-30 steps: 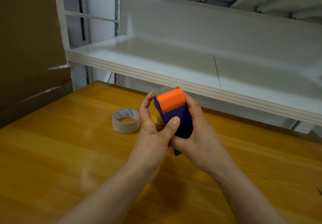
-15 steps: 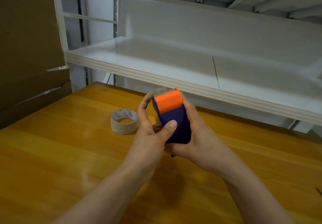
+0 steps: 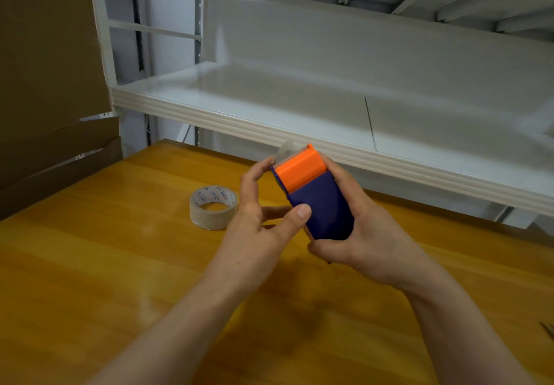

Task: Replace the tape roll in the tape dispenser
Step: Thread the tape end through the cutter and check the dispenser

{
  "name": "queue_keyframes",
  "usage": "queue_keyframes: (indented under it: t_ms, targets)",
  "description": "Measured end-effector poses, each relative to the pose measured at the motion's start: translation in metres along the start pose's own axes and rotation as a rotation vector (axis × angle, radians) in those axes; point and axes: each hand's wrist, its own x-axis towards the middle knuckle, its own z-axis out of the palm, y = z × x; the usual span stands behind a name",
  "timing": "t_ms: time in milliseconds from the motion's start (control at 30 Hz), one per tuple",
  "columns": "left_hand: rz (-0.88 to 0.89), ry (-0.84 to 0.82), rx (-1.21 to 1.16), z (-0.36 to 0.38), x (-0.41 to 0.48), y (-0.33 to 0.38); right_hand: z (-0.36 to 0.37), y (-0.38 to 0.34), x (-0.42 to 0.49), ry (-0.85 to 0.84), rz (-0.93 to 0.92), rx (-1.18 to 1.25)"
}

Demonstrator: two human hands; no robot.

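Holding item: dispenser (image 3: 314,196), blue body with orange head, lifted clear of the bench (image 3: 90,264) above its middle, tilted with the head away from the person.

Right hand (image 3: 359,234): wrapped round the body from the right and below, fingers closed on it.

Left hand (image 3: 254,223): at the left flank, thumb tip on the blue face, index finger curled up near the clear tape tab (image 3: 286,151) at the orange head; the other fingers lie behind the body, grip there not visible.

Roll (image 3: 213,207): clear tape, lying flat on the bench, just left of the left hand, toward the far edge, untouched.

Risks, as judged: the toothed cutter at the orange tip sits close to the left index finger, so a slip while pulling could nick it. The loose tab may stick to skin or fold back on itself. Prying with a one-handed hold could let the body twist out and drop.

Step, as judged: opening or emptying the dispenser; the swap not yet begun.
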Motion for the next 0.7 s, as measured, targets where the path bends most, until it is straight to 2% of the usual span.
queue_keyframes:
  t_ms: [100, 300, 400, 500, 700]
  targets:
    - [0.023, 0.063, 0.064, -0.005, 0.001, 0.0, -0.003, 0.0, -0.001, -0.022, 0.024, 0.003]
    - [0.21, 0.366, 0.187, -0.014, 0.001, 0.001, -0.006, -0.001, -0.002, -0.099, 0.061, 0.011]
    - [0.243, 0.454, 0.204, -0.016, 0.0, 0.005, -0.008, -0.003, -0.003, -0.116, 0.066, -0.029]
    - [0.222, 0.455, 0.113, -0.02, 0.001, 0.006, -0.011, -0.003, -0.005, -0.135, 0.073, -0.053]
    - [0.135, 0.326, 0.032, -0.021, 0.003, 0.009, -0.016, -0.003, -0.006, -0.137, 0.058, -0.096]
